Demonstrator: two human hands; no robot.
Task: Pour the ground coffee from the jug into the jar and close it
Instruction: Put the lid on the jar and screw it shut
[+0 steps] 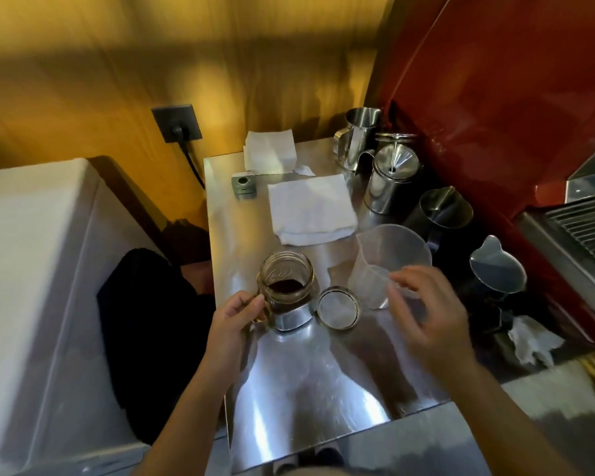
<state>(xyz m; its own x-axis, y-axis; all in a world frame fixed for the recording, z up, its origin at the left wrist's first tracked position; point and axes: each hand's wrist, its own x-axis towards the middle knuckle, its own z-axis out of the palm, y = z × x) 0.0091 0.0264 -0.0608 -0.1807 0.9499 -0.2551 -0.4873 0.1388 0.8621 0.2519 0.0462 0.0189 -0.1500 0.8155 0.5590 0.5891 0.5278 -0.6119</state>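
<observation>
A glass jar [287, 281] stands open on the steel table [310, 383], with dark ground coffee in its bottom. My left hand [237, 317] grips the jar's left side near its base. The jar's lid [338, 307] lies flat on the table just to the right of the jar. A clear plastic jug [389, 259] stands upright right of the lid and looks empty. My right hand [430, 314] hovers at the jug's near side, fingers spread and blurred; whether they touch the jug is unclear.
A folded white cloth [311, 207] lies behind the jar. Paper napkins [270, 151] and a small grey block [244, 185] sit at the back. Several steel pitchers [361, 132] and a tamper line the right side beside a red machine [495, 97]. A white appliance [31, 304] stands left.
</observation>
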